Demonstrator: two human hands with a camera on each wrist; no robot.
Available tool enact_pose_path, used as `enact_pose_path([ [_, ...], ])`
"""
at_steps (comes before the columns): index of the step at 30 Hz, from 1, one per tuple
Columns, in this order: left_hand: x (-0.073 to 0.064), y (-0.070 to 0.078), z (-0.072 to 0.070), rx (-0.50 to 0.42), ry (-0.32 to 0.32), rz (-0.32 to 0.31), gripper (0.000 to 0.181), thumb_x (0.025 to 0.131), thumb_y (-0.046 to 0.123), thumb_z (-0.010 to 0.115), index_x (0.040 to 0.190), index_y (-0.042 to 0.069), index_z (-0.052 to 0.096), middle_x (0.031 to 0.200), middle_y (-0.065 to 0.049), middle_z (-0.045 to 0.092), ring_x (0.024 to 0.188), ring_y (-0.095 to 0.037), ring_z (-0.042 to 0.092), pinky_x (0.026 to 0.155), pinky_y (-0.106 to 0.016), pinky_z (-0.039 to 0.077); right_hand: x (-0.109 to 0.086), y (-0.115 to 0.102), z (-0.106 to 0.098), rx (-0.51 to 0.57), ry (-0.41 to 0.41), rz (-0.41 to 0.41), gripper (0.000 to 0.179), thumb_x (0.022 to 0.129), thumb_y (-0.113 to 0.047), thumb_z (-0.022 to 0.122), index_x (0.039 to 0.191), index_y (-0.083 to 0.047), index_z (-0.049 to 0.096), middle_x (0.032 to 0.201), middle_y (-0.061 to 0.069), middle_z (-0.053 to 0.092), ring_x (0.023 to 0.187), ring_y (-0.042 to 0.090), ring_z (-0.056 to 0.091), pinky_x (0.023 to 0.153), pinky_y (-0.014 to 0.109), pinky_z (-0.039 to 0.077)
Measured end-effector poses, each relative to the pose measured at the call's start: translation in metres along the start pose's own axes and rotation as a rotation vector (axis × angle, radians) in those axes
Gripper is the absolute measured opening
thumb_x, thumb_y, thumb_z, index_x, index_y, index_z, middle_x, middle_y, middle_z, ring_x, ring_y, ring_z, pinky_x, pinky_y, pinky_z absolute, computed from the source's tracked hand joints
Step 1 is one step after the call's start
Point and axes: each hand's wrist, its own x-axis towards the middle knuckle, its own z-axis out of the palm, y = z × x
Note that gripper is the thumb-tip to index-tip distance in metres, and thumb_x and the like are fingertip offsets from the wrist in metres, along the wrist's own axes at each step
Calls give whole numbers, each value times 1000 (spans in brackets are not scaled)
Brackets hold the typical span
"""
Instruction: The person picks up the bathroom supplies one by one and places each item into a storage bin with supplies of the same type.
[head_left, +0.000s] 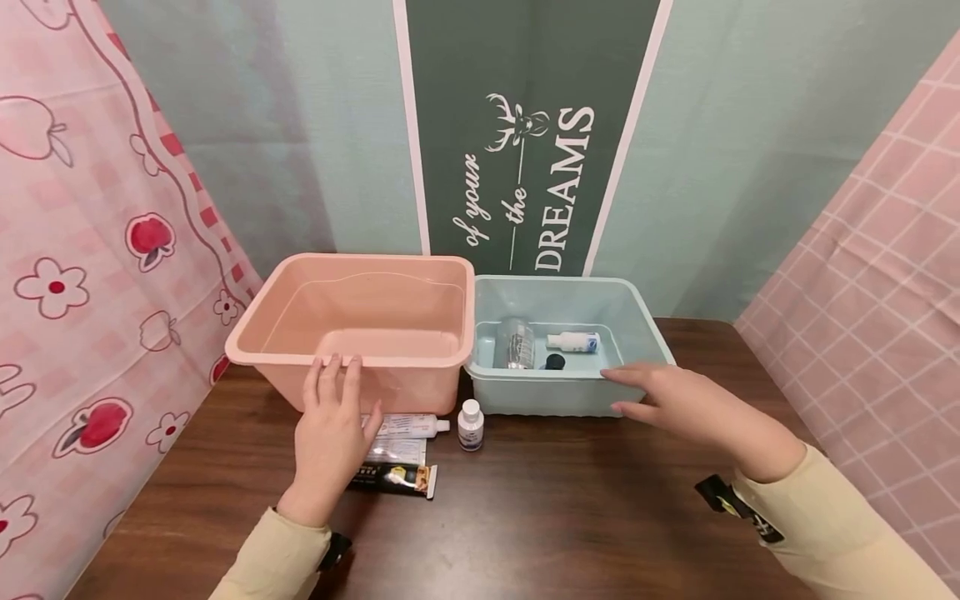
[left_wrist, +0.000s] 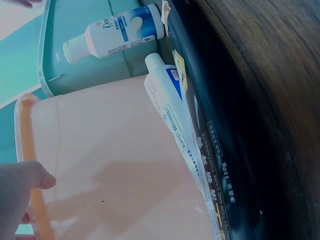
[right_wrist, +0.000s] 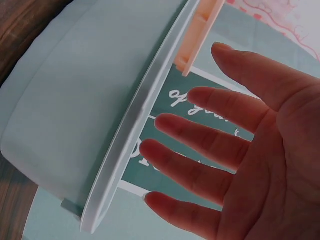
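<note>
My left hand (head_left: 330, 433) is at the front rim of the pink bin (head_left: 352, 362), its fingers extended with the tips right at the rim. In the left wrist view its thumb (left_wrist: 40, 176) shows beside that rim. My right hand (head_left: 675, 396) is by the front right rim of the light blue bin (head_left: 555, 392); the right wrist view shows its fingers (right_wrist: 200, 135) spread and holding nothing. Inside the blue bin lie a clear bottle (head_left: 519, 343), a white bottle (head_left: 576, 342) on its side and something with a black cap (head_left: 554, 362).
Before the bins a small white bottle (head_left: 470, 427) stands upright on the wooden table (head_left: 540, 517). Left of it lie a white tube (head_left: 408, 427), a silvery packet (head_left: 397, 452) and a black tube (head_left: 393, 479), partly hidden by my left hand. Curtains (head_left: 750, 150) enclose the table.
</note>
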Motion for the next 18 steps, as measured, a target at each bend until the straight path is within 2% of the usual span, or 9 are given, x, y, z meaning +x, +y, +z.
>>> enact_pose_path([
  [5,-1,1,-1,5,-42,-16,64,74,22,70,128,-3,46,126,-29,42,121,-49,35,57,-56,51,-3,-8,1,-6,7,-18,44,85,-31,65,124,-9,61,117,11,62,108,28,58,86,48,46],
  [14,1,-1,2,9,4,-13,64,72,21,71,126,-4,47,124,-31,42,119,-52,36,57,-58,50,-4,-7,6,38,-23,-55,44,87,-34,63,123,-9,61,118,5,62,107,23,58,85,44,48],
  [18,3,0,5,4,-7,-10,65,72,21,71,126,-4,46,125,-31,42,120,-52,35,58,-57,51,-7,-3,9,54,-23,-52,44,86,-32,64,122,-7,61,117,5,62,107,23,58,86,44,47],
])
